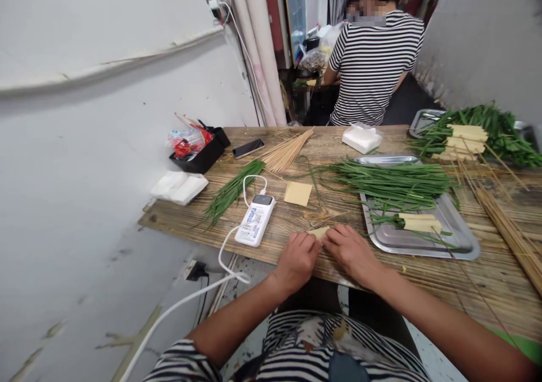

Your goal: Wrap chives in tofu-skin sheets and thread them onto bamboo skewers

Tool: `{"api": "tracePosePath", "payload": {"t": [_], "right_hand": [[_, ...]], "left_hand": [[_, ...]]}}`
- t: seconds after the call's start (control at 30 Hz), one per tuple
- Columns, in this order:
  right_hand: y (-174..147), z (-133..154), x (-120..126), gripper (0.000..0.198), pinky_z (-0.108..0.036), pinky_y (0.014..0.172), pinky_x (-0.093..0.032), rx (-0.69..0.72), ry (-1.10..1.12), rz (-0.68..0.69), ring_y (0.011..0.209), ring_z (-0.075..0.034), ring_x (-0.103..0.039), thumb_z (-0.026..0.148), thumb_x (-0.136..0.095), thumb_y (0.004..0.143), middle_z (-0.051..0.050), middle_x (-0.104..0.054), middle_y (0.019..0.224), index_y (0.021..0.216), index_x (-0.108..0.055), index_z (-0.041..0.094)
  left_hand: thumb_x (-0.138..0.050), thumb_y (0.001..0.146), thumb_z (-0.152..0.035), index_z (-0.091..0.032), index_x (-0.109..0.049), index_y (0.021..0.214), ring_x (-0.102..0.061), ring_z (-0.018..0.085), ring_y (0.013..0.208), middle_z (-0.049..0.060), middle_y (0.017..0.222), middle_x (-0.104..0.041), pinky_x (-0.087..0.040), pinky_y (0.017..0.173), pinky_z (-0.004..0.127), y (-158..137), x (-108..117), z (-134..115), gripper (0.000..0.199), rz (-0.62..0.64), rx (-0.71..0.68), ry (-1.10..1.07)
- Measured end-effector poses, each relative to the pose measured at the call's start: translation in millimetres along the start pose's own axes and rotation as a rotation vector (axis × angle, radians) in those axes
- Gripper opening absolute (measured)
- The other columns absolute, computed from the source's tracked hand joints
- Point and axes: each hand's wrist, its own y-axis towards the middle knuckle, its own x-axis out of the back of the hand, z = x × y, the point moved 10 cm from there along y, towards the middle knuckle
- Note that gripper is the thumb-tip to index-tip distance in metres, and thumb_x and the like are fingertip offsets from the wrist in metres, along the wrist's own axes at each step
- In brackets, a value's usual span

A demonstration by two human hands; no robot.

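Observation:
Close to the table's front edge, my left hand [300,258] and my right hand [348,252] meet with curled fingers on a pale yellow tofu-skin sheet [318,232]. Most of the sheet is hidden under the fingers. Beyond my hands lie more square tofu-skin sheets [298,193]. To the right is a metal tray [459,241] with long green chives [393,180] across its far part. Rolled tofu skin with chives inside [420,223] rests in the tray's nearer part.
Left of my hands are a white power bank [255,221] with a cable, and cut chives [237,189]. Farther back are bamboo skewers [290,152], a phone [248,148], a black box [203,156] and tissues [362,139]. A person in stripes [376,66] sits beyond the table.

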Motion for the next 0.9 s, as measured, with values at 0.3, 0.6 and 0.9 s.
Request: {"api": "tracePosePath", "payload": {"t": [0.3, 0.6, 0.9], "right_hand": [[4, -1, -2, 0.012, -0.034, 0.070, -0.026, -0.003, -0.033, -0.003, 0.081, -0.020, -0.039, 0.019, -0.050, 0.091, -0.005, -0.054, 0.082, 0.086, -0.061, 0.017], [-2, 2, 2, 0.019, -0.033, 0.072, -0.028, -0.075, -0.043, -0.038, 0.079, -0.019, -0.043, 0.017, -0.042, 0.095, -0.006, -0.056, 0.084, 0.091, -0.060, 0.017], [-6, 13, 0, 0.025, -0.031, 0.069, -0.030, -0.084, -0.011, -0.088, 0.074, -0.017, -0.045, 0.012, -0.036, 0.096, -0.004, -0.057, 0.079, 0.086, -0.058, 0.018]], "left_hand": [[-0.039, 0.096, -0.020, -0.014, -0.057, 0.101, -0.052, 0.018, 0.080, 0.006, 0.083, -0.059, -0.040, 0.074, 0.034, -1, 7, 3, 0.020, -0.108, -0.003, -0.044], [-0.039, 0.093, -0.015, -0.014, -0.057, 0.098, -0.052, 0.019, 0.080, 0.006, 0.084, -0.059, -0.038, 0.080, 0.039, 6, 4, 2, 0.019, 0.017, -0.046, 0.020], [-0.045, 0.092, -0.017, -0.015, -0.058, 0.094, -0.048, 0.022, 0.084, 0.006, 0.085, -0.058, -0.038, 0.073, 0.037, 12, 1, 9, 0.014, 0.100, -0.003, -0.042]]}}
